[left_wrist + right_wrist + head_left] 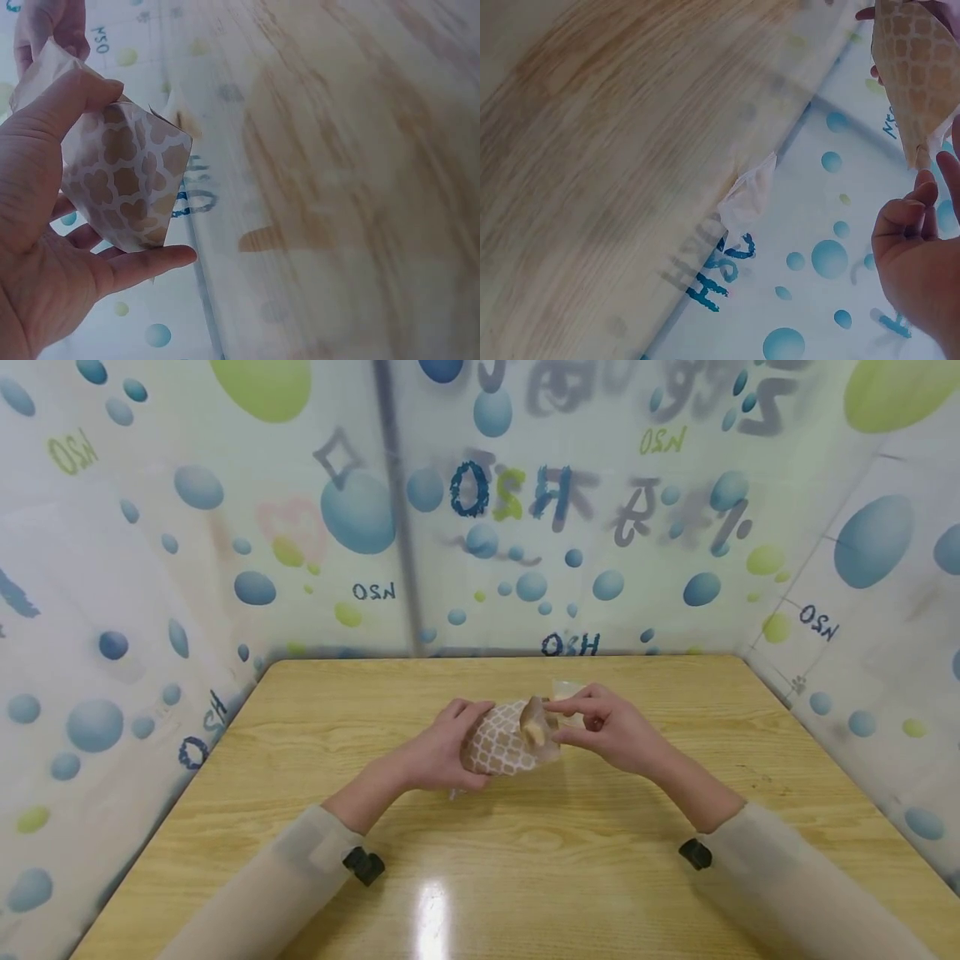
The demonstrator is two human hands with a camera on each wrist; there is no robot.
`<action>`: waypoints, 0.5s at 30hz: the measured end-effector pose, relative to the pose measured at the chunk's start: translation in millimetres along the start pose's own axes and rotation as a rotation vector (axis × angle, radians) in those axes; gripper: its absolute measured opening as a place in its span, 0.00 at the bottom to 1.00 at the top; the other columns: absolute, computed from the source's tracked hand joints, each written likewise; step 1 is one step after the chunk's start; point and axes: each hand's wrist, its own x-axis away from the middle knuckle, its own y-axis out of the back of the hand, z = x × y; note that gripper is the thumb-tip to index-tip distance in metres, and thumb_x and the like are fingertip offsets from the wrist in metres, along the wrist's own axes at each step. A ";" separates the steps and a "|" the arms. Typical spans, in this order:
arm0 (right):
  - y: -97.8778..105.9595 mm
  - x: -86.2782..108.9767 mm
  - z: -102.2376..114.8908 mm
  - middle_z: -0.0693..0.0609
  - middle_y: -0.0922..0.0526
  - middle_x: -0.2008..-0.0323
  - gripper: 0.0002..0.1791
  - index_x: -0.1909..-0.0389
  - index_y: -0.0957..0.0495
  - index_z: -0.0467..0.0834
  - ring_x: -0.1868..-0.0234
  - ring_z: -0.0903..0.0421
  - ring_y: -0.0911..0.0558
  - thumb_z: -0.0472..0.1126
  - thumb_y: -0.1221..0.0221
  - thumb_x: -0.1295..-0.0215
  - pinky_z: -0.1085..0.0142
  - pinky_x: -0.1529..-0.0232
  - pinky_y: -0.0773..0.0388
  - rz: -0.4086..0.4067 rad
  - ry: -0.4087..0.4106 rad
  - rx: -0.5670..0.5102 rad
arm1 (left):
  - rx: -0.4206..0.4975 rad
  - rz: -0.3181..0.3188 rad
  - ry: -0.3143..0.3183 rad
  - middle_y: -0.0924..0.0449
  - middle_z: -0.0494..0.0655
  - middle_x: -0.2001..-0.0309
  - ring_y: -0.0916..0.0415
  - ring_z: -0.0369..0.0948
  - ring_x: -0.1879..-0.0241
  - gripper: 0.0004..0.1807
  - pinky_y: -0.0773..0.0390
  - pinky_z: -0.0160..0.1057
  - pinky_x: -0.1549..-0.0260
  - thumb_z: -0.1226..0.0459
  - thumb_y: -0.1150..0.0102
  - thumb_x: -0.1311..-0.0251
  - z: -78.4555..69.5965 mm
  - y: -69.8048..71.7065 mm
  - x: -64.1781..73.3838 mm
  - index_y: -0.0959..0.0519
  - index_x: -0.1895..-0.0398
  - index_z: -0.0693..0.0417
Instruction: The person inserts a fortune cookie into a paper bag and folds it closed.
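A paper packet [501, 742] with a brown-and-white lattice print lies sideways over the middle of the table, its opening toward the right. My left hand [448, 747] grips its closed end, thumb on one side and fingers on the other; in the left wrist view the thumb presses on the printed paper [124, 176]. Inside the mouth a tan piece [534, 732] shows, the rest hidden by the paper. My right hand [618, 731] is at the opening, and in the right wrist view its fingertips pinch the narrow corner of the packet [915, 75].
A crumpled translucent white wrapper [750, 196] lies on the wooden table [480, 868], just behind the right hand in the head view. Walls covered in a dotted print [480, 552] enclose the table at the back and both sides. Dark straps [364, 865] sit at both sleeves.
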 end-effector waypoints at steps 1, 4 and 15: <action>-1.3 -0.7 0.5 0.47 0.23 0.55 0.24 0.32 0.13 0.50 0.67 0.53 0.31 0.43 0.28 0.28 0.66 0.66 0.29 0.003 0.003 0.001 | 0.002 0.002 0.003 0.39 0.61 0.23 0.34 0.55 0.28 0.61 0.25 0.62 0.27 0.58 0.17 0.46 -0.2 0.0 0.0 0.45 0.12 0.55; -4.2 -2.7 1.4 0.49 0.23 0.55 0.24 0.32 0.14 0.49 0.68 0.54 0.32 0.42 0.28 0.28 0.66 0.67 0.29 0.014 0.005 0.004 | 0.005 0.005 0.006 0.39 0.61 0.24 0.34 0.55 0.28 0.61 0.25 0.61 0.28 0.58 0.17 0.45 -0.9 0.2 0.8 0.45 0.12 0.55; -3.6 -3.6 -0.2 0.47 0.23 0.54 0.24 0.31 0.14 0.51 0.70 0.55 0.34 0.44 0.29 0.27 0.65 0.68 0.31 0.021 -0.014 -0.005 | 0.010 0.003 0.003 0.39 0.60 0.24 0.34 0.55 0.28 0.61 0.25 0.61 0.28 0.58 0.17 0.45 1.7 -0.2 1.5 0.45 0.12 0.53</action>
